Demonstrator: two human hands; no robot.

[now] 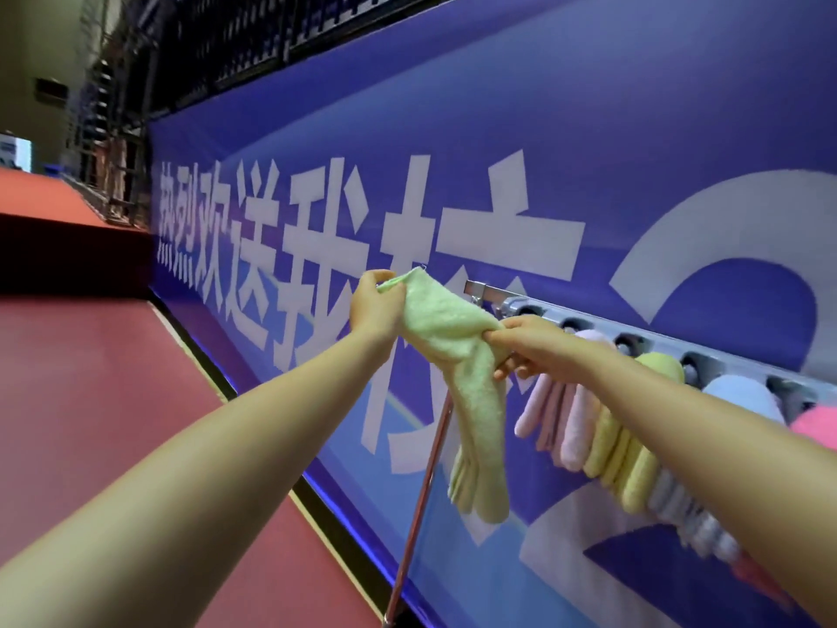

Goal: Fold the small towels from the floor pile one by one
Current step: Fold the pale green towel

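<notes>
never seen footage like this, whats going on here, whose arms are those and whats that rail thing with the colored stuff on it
There is no machine here. One wide-angle camera sits on a person's head and looks forward and down, so the two bare arms reaching into the picture are that person's own.

Both hands hold one light green towel. The left hand pinches its upper corner, and the right hand grips it bunched at the middle, so the lower part hangs down loose.

The rail is a grey metal rack on a thin stand, set in front of a blue banner with large white characters. Other small towels hang over it in a row: pale pink, yellow, light blue and, at the right edge, bright pink.

The floor is red. No floor pile shows in this picture.
</notes>
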